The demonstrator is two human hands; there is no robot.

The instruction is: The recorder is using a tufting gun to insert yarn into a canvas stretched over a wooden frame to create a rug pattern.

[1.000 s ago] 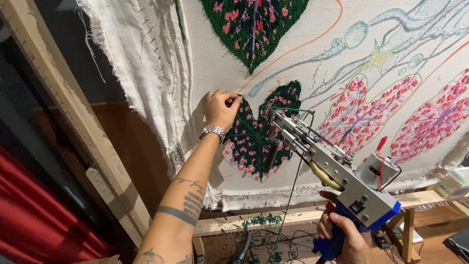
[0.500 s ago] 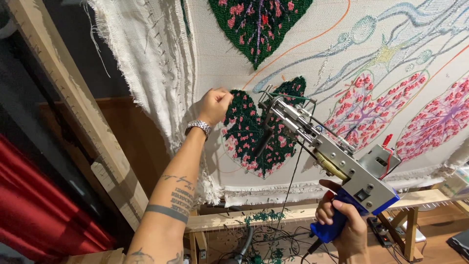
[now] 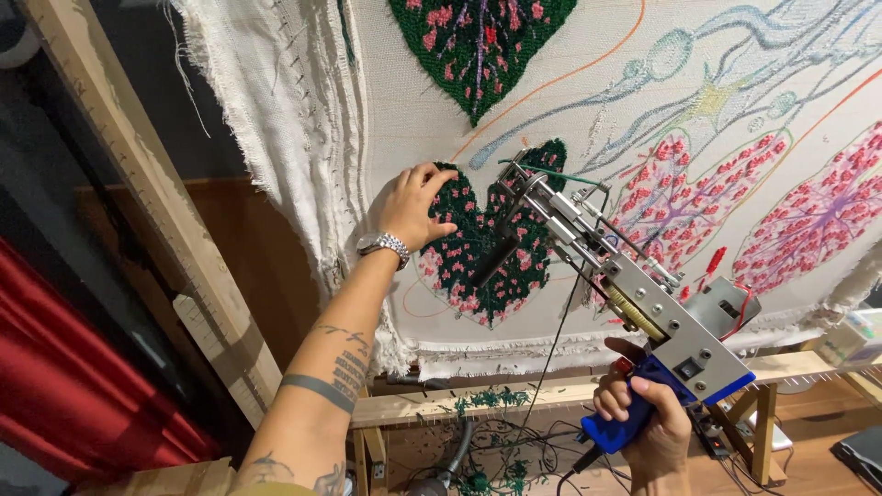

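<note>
- The tufting gun (image 3: pixel 634 303) is held in the right hand (image 3: pixel 643 422); the grip is clenched around the blue handle (image 3: pixel 629 413) at the lower end of the tool.
- The gun is angled up and to the left, with its needle end (image 3: pixel 514 179) brought against the backing cloth (image 3: pixel 570 119), at the upper edge of the lower leaf.
- A green yarn (image 3: pixel 551 172) is seen running over the front of the gun.
- The left hand (image 3: pixel 413 204) is laid flat on the cloth, fingers spread, at the upper left lobe of the lower dark green leaf (image 3: pixel 478 248) dotted with pink; nothing is grasped by it.
- A metal wristwatch (image 3: pixel 384 244) is worn on the left wrist.
- The cloth is stretched on a wooden frame (image 3: pixel 138 184), with a loose frayed fold (image 3: pixel 276 119) hanging at the left.
- Cables (image 3: pixel 514 450) are seen below the frame's lower bar.
</note>
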